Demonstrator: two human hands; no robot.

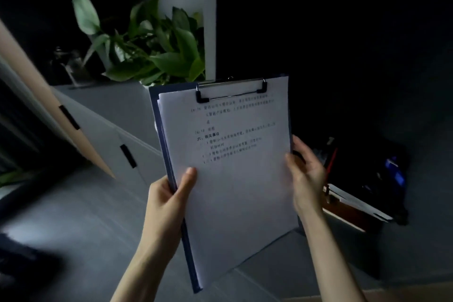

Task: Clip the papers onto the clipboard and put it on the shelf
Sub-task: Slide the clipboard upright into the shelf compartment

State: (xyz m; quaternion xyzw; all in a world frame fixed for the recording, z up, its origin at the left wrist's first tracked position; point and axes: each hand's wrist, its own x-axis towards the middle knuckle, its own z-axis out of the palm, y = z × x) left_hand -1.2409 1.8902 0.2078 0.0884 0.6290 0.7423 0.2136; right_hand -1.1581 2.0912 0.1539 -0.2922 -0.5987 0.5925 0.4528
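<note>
A blue clipboard [157, 115] is held up in front of me, tilted slightly left. White printed papers [232, 179] lie on it, their top edge under the metal clip [231, 91]. My left hand [169, 201] grips the board's left edge, thumb on the paper. On the right edge, my right hand [306, 174] holds the board and papers, fingers curled over the sheet. No shelf can be made out in the dark surroundings.
A green potted plant [152, 46] stands on a low grey cabinet [115, 125] behind the clipboard. A tan board edge [49, 115] runs down the left. At the right, a dark tray with files and stationery [362, 184] sits low. The floor below is grey.
</note>
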